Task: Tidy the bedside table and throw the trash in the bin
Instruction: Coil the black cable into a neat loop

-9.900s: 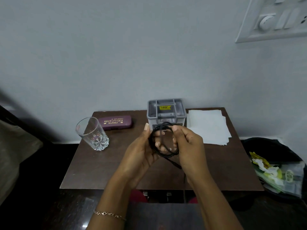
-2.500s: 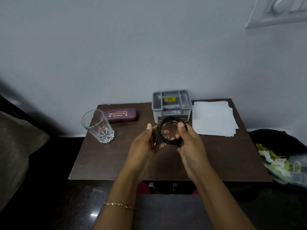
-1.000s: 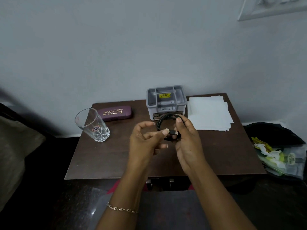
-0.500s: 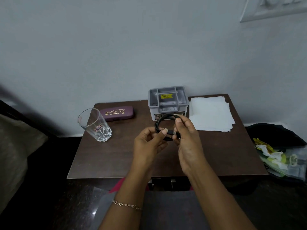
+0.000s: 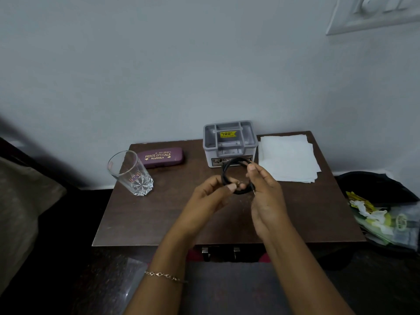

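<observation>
A black cable [image 5: 227, 169] is wound into a small coil and held above the middle of the brown bedside table [image 5: 159, 214]. My left hand [image 5: 210, 196] pinches the coil's lower left side near a metal plug end. My right hand [image 5: 264, 192] grips its right side, thumb on top. Behind the coil stands a grey plastic organiser box [image 5: 229, 142] with open compartments and a yellow price sticker. A black-lined bin [image 5: 375, 187] at the table's right holds yellow and white wrappers [image 5: 372, 212].
An empty drinking glass [image 5: 130, 173] stands at the table's left. A purple spectacle case [image 5: 161, 156] lies behind it by the wall. A stack of white paper napkins [image 5: 288, 158] lies at the back right. A bed edge [image 5: 20, 201] borders the left.
Over the last seconds the loose tail of the cable has been wound into the coil. My left hand moved in from open fingers to pinching the coil; the coil stays above the table.
</observation>
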A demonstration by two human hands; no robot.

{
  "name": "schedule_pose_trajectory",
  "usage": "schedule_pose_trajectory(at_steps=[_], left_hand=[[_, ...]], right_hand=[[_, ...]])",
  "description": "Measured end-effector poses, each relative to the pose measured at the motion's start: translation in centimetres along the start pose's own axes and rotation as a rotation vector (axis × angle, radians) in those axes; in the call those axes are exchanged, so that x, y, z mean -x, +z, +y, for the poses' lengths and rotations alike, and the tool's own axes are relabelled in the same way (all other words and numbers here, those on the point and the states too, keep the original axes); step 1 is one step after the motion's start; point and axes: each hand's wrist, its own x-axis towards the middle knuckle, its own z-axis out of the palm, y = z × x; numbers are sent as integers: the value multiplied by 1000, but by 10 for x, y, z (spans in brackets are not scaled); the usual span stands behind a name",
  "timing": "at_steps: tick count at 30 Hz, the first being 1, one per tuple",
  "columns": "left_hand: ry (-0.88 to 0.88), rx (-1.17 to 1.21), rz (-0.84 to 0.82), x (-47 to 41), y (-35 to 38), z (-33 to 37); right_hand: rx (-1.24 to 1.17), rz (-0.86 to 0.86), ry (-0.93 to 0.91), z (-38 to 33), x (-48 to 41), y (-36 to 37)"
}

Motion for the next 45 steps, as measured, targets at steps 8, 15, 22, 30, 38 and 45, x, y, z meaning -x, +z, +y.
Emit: schedule_pose_trajectory(at_steps=[8, 15, 22, 30, 38, 45], left_hand=[[163, -230, 100, -6, -1, -7], [-57, -147, 46, 10, -6, -8], [-170, 8, 77, 12, -16, -11], [-100, 85, 305, -1, -17, -9], [-127, 127, 336, -7, -32, -13], [-220, -24, 378, -21, -40, -29]], right_hand=[[12, -51, 34, 0, -4, -3], [15, 0, 8, 6, -6, -2], [91, -32, 25, 16, -9, 1], [101, -176, 208, 31, -3, -2], [-27, -118, 281, 38, -10, -3], [157, -115, 169, 56, -16, -4]])
